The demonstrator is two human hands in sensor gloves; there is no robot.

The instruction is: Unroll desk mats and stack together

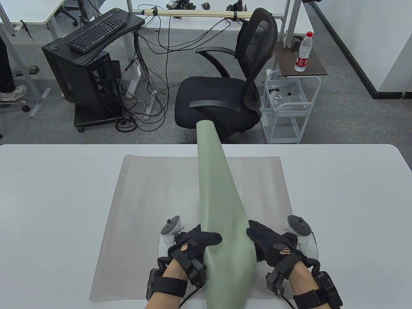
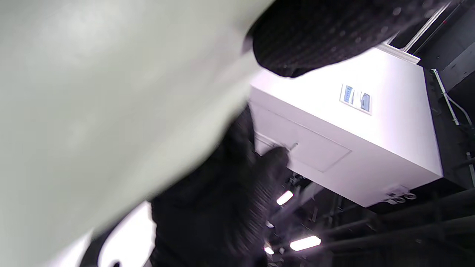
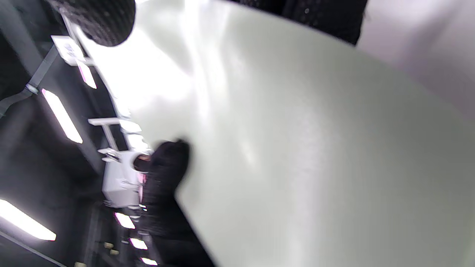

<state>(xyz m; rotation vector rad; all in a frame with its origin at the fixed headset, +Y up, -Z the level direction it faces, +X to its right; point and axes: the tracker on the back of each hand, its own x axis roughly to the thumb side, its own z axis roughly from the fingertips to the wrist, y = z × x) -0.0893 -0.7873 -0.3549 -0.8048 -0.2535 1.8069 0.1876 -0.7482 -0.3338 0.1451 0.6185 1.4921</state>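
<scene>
A grey desk mat lies unrolled flat on the white table. A pale green mat is still loosely rolled and held up above it, its far end pointing past the table's far edge. My left hand grips the roll's near end from the left, and my right hand grips it from the right. The green mat fills much of the left wrist view and the right wrist view, with gloved fingers over it.
A black office chair stands just beyond the table's far edge. A white cart with a water bottle is at the back right. A black stand with a keyboard is at the back left.
</scene>
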